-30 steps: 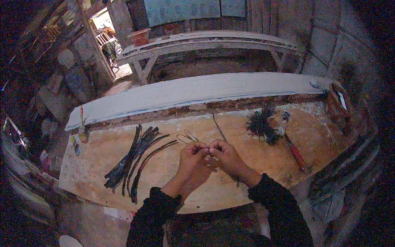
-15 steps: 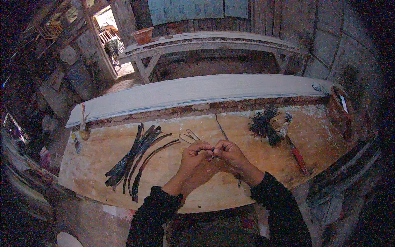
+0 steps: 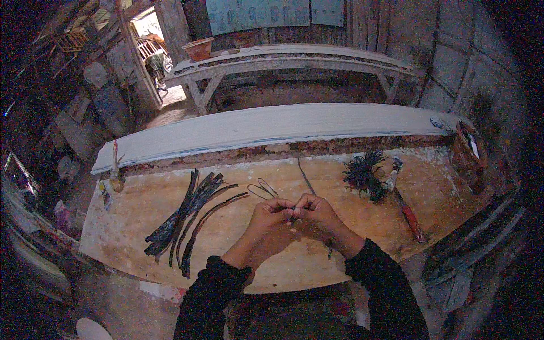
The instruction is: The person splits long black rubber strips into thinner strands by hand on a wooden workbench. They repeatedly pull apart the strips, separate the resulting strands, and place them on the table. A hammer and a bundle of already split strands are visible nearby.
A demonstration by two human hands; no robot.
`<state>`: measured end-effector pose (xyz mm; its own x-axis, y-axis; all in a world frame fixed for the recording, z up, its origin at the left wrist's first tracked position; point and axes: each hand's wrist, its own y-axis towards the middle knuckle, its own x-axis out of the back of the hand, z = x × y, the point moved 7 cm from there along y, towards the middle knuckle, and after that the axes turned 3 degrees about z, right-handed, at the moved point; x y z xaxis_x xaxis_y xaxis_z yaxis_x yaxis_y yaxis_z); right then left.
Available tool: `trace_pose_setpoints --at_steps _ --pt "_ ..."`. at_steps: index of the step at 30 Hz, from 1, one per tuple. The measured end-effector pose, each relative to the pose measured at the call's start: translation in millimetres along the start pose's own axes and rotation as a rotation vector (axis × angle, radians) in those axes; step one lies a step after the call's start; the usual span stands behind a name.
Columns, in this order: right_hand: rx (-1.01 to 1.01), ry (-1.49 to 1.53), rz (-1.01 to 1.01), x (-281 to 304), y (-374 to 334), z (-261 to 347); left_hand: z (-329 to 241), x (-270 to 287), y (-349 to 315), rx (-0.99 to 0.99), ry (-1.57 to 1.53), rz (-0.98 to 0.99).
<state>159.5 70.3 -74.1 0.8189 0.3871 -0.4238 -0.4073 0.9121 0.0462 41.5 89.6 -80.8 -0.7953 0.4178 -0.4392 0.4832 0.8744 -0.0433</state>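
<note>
My left hand and my right hand meet over the middle of the wooden board. Thumbs and fingertips are pinched together around something small and dark, mostly hidden by the fingers. A thin dark strip lies on the board just beyond my right hand; another dark end shows below that wrist. Beside my left fingertips rests a thin looped thing, perhaps scissor handles. Farther left lies a bundle of flat black strips, with curved loose strips alongside.
At the right sit a clump of short dark strips and a red-handled tool. A raised pale ledge spans the board's far side. A brown container stands at right. Behind is a long bench carrying a clay-coloured pot.
Both hands stay pinched together in nearly the same place. The view has shifted very slightly; the things on the board have not moved.
</note>
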Motion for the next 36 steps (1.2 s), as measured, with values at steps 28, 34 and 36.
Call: trace_pose_setpoints --at_steps 28,34,36 --pt "-0.044 0.199 0.101 -6.1 2.2 -1.3 -5.6 -23.4 -10.7 0.145 -0.325 0.237" --pt "-0.087 0.349 0.194 -10.5 -0.6 2.0 -2.9 -29.0 -14.6 0.147 -0.352 0.352" --pt "-0.057 0.335 0.203 3.1 2.5 -5.1 1.0 -30.3 -12.4 0.151 -0.368 0.424"
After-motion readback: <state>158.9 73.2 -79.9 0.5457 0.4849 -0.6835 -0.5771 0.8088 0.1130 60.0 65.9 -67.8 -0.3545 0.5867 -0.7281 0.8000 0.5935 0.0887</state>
